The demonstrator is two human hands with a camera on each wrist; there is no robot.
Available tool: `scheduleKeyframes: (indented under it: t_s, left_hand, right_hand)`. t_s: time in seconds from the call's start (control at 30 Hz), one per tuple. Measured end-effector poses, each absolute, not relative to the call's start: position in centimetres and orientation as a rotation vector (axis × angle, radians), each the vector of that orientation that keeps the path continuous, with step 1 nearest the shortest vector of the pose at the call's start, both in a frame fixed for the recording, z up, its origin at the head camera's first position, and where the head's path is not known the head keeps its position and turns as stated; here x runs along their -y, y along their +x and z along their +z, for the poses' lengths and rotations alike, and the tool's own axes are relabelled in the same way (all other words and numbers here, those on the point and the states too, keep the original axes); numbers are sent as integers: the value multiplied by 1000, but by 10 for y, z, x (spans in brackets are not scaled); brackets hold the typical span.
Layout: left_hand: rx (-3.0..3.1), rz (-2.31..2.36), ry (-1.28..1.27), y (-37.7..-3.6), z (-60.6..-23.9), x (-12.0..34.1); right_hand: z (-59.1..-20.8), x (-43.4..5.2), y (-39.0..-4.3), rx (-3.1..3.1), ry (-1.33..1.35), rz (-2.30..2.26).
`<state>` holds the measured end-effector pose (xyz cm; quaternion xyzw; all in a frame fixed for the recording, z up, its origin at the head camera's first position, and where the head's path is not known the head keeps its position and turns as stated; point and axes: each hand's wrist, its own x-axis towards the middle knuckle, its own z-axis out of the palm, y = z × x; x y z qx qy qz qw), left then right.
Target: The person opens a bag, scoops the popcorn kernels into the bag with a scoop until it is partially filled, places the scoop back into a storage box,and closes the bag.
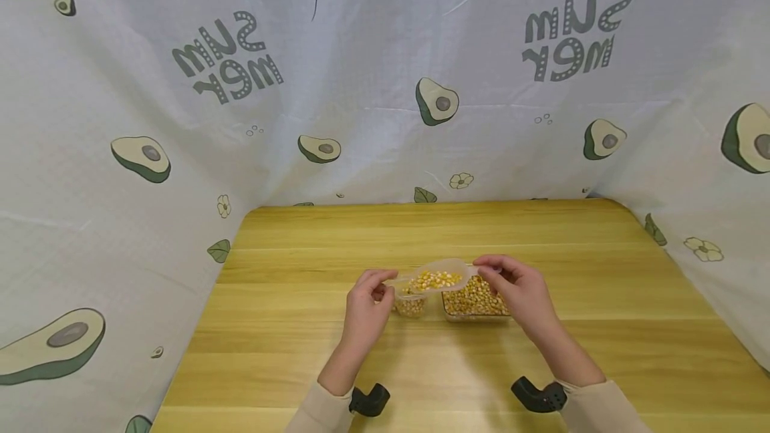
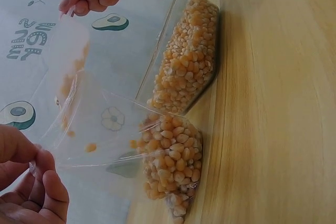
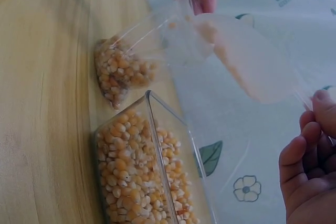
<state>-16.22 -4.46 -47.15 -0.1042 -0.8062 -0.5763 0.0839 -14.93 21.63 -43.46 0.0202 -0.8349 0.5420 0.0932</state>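
My left hand pinches the rim of a clear plastic bag and keeps its mouth raised. The bag's lower part rests on the table, filled with corn kernels. With thumb and fingers, my right hand grips the handle of a translucent white scoop. Loaded with yellow kernels, the scoop tilts toward the left, its lip at the bag's mouth. A few loose kernels show inside the upper bag. Under the right hand stands a clear rectangular container holding many corn kernels.
The wooden table carries the bag and container side by side, the bag on the left. Behind and at both sides hangs a pale curtain printed with avocados. A black wrist camera sits on the left wrist, another on the right.
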Motion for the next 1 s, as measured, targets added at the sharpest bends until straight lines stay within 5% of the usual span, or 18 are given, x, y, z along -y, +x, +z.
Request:
scheduleKeyframes:
  t_s: [1.0]
  left_hand:
    - [2408,-1727,-283,-162,-471,44]
  right_hand:
    - [-423,-205,-154,2482,268,1349]
